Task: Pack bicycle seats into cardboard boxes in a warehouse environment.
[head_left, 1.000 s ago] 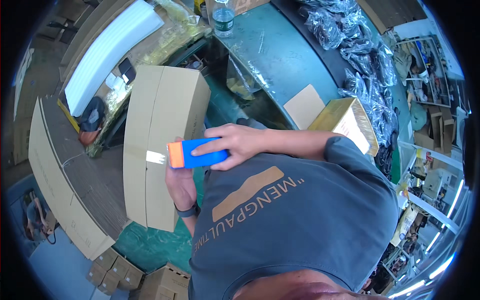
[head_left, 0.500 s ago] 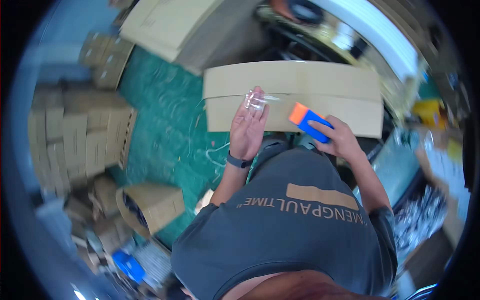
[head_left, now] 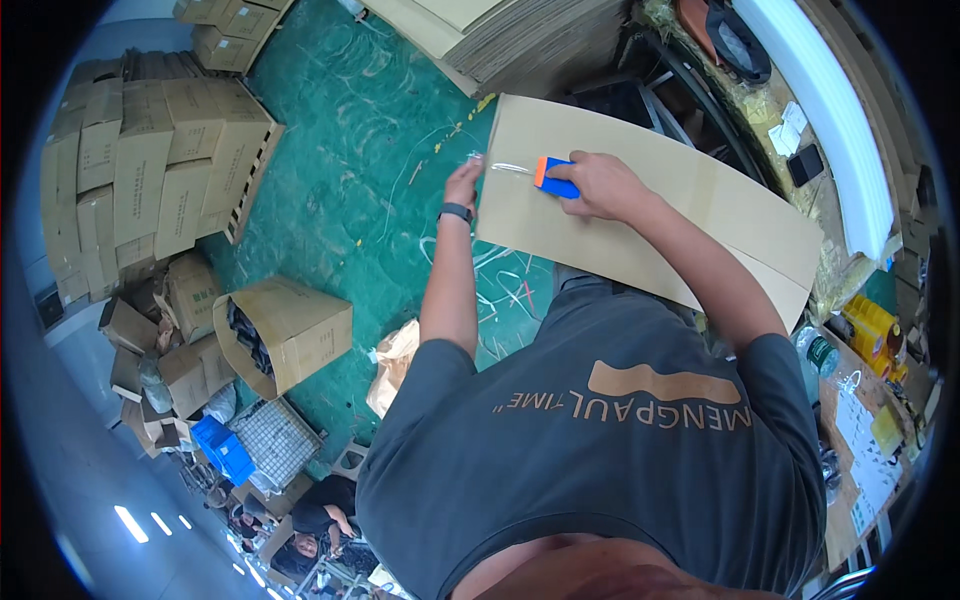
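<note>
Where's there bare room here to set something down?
Mostly bare: the green floor between the stacked cartons and the long box; also the box's top, beyond the right hand and forearm. Crowded: around the plastic bottle at right, and the jumbled cartons at lower left.

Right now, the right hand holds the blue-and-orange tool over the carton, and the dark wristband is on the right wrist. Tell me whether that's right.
Not quite: the dark wristband is on the left wrist, as the head view shows. The right hand does hold the blue-and-orange tool over the carton.
</note>
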Action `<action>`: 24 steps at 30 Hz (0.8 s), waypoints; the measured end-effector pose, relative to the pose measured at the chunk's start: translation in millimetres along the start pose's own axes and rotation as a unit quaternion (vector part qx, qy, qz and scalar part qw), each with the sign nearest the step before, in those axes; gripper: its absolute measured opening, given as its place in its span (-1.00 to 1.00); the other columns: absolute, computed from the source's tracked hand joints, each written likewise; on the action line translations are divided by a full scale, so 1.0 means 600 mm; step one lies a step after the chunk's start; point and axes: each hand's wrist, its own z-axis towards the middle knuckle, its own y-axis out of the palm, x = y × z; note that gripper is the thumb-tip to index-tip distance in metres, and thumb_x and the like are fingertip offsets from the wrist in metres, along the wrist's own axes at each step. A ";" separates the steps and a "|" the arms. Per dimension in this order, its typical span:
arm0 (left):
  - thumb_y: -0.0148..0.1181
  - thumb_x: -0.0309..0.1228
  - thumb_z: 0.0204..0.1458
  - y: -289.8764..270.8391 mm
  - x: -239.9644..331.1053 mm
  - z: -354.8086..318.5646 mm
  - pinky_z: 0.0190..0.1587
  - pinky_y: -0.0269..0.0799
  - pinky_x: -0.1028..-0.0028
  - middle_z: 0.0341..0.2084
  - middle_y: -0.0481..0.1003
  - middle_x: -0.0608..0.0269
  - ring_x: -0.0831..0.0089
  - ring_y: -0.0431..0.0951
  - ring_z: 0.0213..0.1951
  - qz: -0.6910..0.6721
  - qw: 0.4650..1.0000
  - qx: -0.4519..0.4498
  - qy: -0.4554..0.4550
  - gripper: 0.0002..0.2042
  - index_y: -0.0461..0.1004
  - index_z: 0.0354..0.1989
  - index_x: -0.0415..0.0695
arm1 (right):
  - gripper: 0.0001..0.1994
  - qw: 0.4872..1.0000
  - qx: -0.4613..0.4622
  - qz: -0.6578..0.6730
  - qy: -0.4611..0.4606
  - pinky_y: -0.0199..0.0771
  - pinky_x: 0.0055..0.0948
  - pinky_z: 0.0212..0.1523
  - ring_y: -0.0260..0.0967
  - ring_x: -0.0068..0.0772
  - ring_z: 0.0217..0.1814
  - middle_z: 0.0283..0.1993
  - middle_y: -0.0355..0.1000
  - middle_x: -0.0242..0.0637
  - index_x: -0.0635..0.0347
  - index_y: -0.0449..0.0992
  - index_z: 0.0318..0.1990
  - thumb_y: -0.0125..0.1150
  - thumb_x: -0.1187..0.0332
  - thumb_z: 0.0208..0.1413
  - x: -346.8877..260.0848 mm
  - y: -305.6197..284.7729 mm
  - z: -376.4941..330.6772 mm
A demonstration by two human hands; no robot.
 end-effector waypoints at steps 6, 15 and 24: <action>0.16 0.06 0.33 0.077 0.047 -0.011 0.17 0.52 0.07 0.10 0.60 -0.30 -0.13 0.63 0.13 0.446 0.880 0.069 0.146 -0.38 0.57 0.21 -0.33 | -0.59 0.999 -0.013 -0.001 0.052 0.62 -0.05 0.08 0.62 0.04 -0.02 -0.10 0.60 -0.07 -0.03 0.70 0.08 0.43 0.15 0.04 0.019 -0.009 0.003; -0.22 0.35 0.34 0.273 0.129 -0.101 0.07 0.54 -0.11 -0.10 0.65 -0.34 -0.26 0.66 0.00 0.588 0.775 0.213 0.090 -0.18 0.67 -0.04 -0.28 | -0.59 0.997 0.066 0.040 0.025 0.58 -0.02 0.03 0.58 0.08 -0.04 -0.18 0.55 -0.08 -0.05 0.68 0.12 0.42 0.15 0.10 0.144 -0.044 -0.222; -0.07 0.31 0.30 0.355 0.106 -0.125 0.36 0.32 -0.08 0.36 0.42 -0.25 -0.12 0.43 0.37 0.619 0.715 0.294 0.139 -0.14 0.33 0.45 -0.28 | -0.65 0.986 -0.018 0.007 0.167 0.60 -0.04 -0.05 0.59 0.02 -0.13 -0.23 0.56 -0.14 -0.01 0.71 -0.04 0.44 0.26 -0.04 0.381 -0.123 -0.694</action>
